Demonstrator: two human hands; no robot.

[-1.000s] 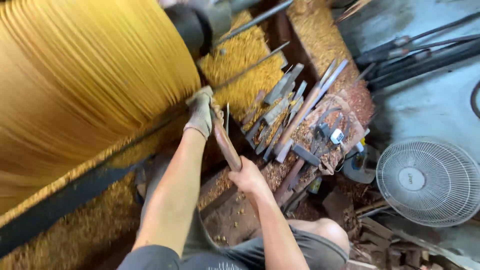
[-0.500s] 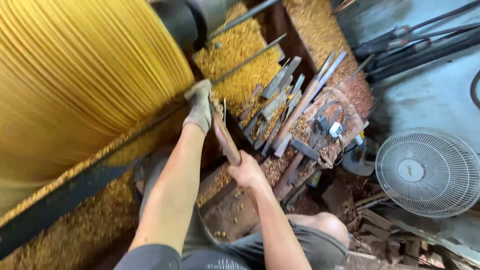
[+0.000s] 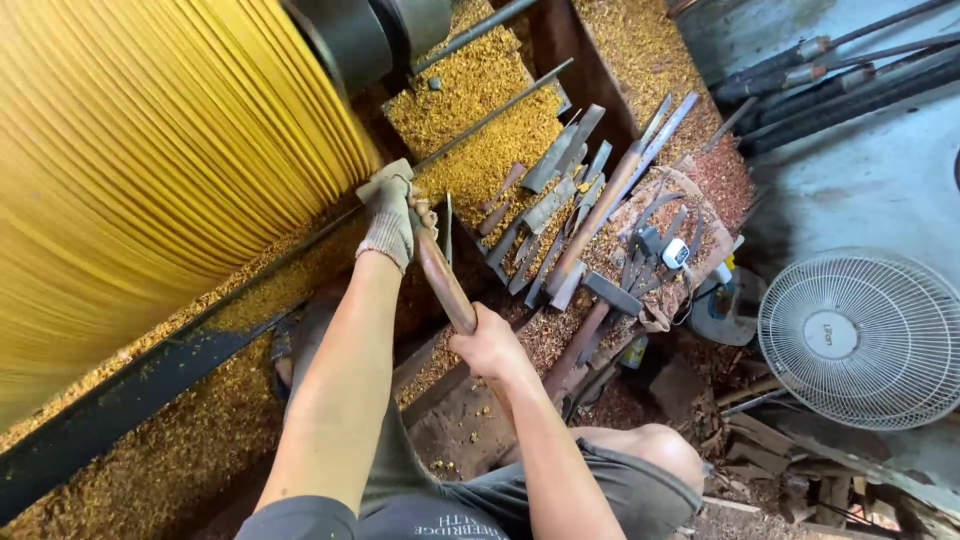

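Observation:
A large yellow ribbed wooden piece fills the left of the head view, mounted on a lathe. My left hand, in a grey work glove, grips the front of a long turning tool against the dark tool rest bar, right beside the wood. My right hand, bare, is closed around the tool's brown wooden handle lower down. The tool's blade tip is hidden behind the glove.
Several chisels and metal blades lie on a shavings-covered bench to the right. Yellow wood shavings pile around the lathe. A white floor fan stands at the right. Metal rods lie on the concrete floor beyond.
Both hands and the tool hold the same grip at the rest bar. The camera view has shifted slightly; the hands sit a little higher in the picture.

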